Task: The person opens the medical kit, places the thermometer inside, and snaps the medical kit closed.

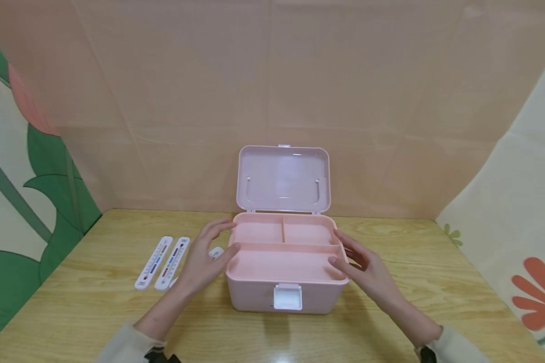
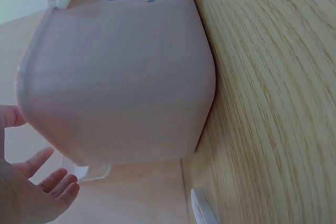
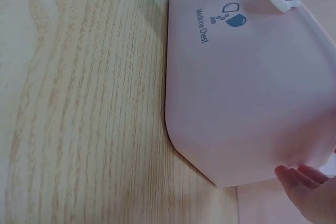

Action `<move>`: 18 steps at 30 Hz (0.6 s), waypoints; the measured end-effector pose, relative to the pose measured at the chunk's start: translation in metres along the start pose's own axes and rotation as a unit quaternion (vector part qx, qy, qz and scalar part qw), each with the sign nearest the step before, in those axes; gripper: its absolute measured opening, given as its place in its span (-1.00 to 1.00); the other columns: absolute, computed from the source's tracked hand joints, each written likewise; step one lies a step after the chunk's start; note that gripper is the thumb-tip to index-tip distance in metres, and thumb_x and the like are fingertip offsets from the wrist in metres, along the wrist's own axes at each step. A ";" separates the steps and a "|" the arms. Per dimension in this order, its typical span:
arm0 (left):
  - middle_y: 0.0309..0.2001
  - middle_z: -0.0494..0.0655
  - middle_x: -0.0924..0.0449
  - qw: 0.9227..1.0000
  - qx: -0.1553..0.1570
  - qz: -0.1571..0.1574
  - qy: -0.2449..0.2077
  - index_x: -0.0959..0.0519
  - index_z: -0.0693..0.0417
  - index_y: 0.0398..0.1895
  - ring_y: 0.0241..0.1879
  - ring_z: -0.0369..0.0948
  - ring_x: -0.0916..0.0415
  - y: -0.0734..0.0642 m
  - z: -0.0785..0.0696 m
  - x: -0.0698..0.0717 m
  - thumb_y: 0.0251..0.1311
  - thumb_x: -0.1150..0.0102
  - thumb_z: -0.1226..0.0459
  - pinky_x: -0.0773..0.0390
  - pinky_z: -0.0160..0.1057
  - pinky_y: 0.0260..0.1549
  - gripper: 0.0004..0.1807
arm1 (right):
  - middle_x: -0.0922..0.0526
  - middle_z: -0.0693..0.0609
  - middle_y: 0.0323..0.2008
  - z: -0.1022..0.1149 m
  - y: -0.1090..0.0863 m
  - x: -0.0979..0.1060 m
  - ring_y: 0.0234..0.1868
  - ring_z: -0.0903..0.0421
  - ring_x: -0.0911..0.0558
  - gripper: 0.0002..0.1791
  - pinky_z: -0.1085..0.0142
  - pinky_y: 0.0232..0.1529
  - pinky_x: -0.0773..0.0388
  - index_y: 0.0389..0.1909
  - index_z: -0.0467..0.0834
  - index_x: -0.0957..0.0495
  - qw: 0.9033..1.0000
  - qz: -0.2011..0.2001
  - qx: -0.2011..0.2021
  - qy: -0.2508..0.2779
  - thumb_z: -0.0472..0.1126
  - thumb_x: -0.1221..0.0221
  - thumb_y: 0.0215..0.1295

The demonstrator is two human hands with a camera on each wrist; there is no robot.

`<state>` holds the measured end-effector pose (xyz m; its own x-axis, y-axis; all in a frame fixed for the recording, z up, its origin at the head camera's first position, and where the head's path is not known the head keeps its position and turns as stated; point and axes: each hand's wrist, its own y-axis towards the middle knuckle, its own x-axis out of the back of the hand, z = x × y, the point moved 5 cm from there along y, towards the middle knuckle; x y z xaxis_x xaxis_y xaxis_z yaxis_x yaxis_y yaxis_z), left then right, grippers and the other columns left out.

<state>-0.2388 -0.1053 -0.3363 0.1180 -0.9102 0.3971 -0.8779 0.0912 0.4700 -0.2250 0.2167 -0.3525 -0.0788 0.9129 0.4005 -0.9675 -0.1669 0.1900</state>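
A pink medicine chest [image 1: 281, 297] stands on the table with its lid [image 1: 283, 176] raised at the back. Its pink inner tray [image 1: 281, 264] has two small compartments behind one wide one, and no items show inside. My left hand [image 1: 207, 257] is at the left rim, thumb at the edge; in the left wrist view its other fingers [image 2: 55, 179] spread apart from the wall. On the opposite side, my right hand [image 1: 368, 267] has its thumb over the right rim, with the other fingers [image 3: 296, 177] by the outer side wall.
Two white strip thermometers [image 1: 153, 262] lie side by side on the wooden table [image 1: 413, 282], left of the chest. Another white piece [image 1: 216, 252] is partly hidden behind my left hand. A white latch [image 1: 287, 296] hangs on the chest's front. A plain backdrop [image 1: 272, 101] rises behind.
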 end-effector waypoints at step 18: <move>0.21 0.08 -0.46 0.999 0.004 -0.013 0.042 -0.56 0.14 0.07 0.23 0.05 -0.37 -0.014 0.008 0.022 0.13 -0.30 0.30 -0.35 0.11 0.21 -0.60 | -0.26 -0.23 0.38 -0.005 -0.003 0.000 0.26 -0.20 -0.40 -0.30 0.34 0.06 -0.52 0.42 0.02 -0.24 0.997 0.003 -0.071 0.037 -0.16 -0.23 0.27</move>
<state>-0.2270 -0.1301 -0.3402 0.1783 -0.8750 0.4500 -0.8778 0.0652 0.4746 -0.2235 0.2193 -0.3576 -0.0980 0.9376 0.3335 -0.9906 -0.1239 0.0572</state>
